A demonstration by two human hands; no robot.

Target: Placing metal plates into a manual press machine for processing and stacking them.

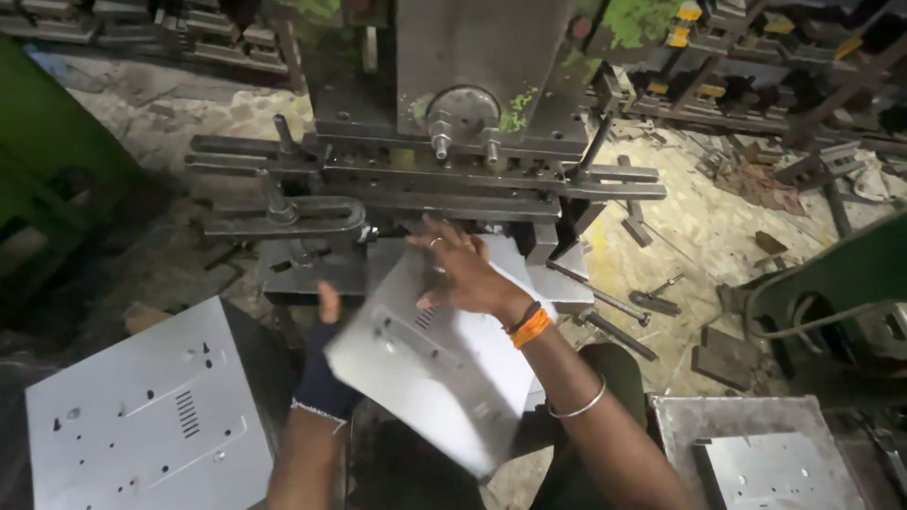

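**Both hands on a sheet at the press bed**

Left hand (321,373), in a dark fingerless glove, grips the near-left edge of a punched grey metal sheet (435,364); thumb shows above the edge. Right hand (463,274) lies flat and spread on the sheet's far end, pressing rather than clenching, with bangles and an orange band at the wrist. The sheet is tilted and motion-blurred, its far end over the press bed (557,283), under the dark tooling of the press (453,142).

Stack of like sheets (151,416) sits at lower left; a tray with another sheet (775,463) at lower right. Loose bolts on the floor at right.

Judgement: good handling here means keeping the sheet level, squaring it against the bed, and keeping fingers on the edges, clear of the tooling.
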